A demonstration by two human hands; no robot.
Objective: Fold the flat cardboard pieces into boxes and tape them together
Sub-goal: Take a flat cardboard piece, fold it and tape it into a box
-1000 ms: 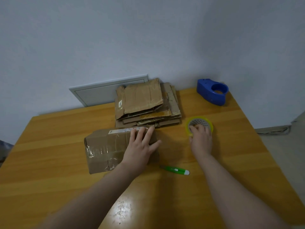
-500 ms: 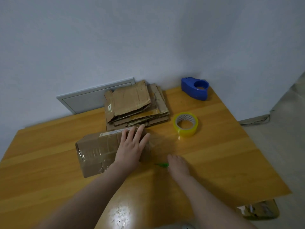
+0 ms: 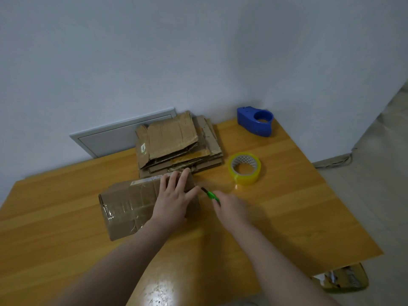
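Cardboard box (image 3: 130, 204): green cutter (image 3: 210, 194) taken up.
We find the right hand (image 3: 231, 208) off the tape roll (image 3: 244, 167), gripping the cutter; left hand (image 3: 174, 199) flat on box; tape cut pending.

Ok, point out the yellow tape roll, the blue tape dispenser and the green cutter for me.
yellow tape roll (image 3: 245, 180), head view, on its front outer wall.
blue tape dispenser (image 3: 254, 124), head view, on its side body.
green cutter (image 3: 211, 194), head view, on its green handle.
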